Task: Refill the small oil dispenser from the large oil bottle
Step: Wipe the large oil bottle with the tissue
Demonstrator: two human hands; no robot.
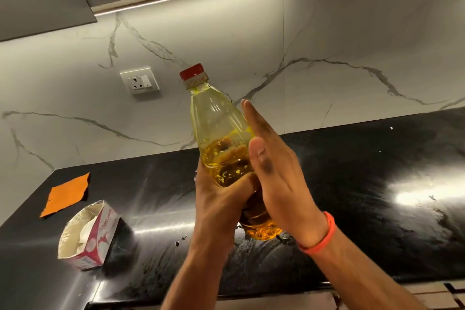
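The large oil bottle (pixel 219 128) is clear plastic with a red cap (pixel 193 74) screwed on, and yellow oil fills roughly its lower half. It is held above the black counter, tilted slightly left. My left hand (pixel 219 199) grips its lower body, fingers curled round it. My right hand (pixel 274 171) lies flat against the bottle's right side, fingers straight and pointing up; an orange band circles that wrist. No small oil dispenser shows in this view.
A black polished counter (pixel 352 184) runs below a white marbled wall. An open pink and white tissue box (pixel 88 236) and an orange cloth (pixel 66 194) sit at the left. A wall socket (pixel 140 82) is behind the bottle.
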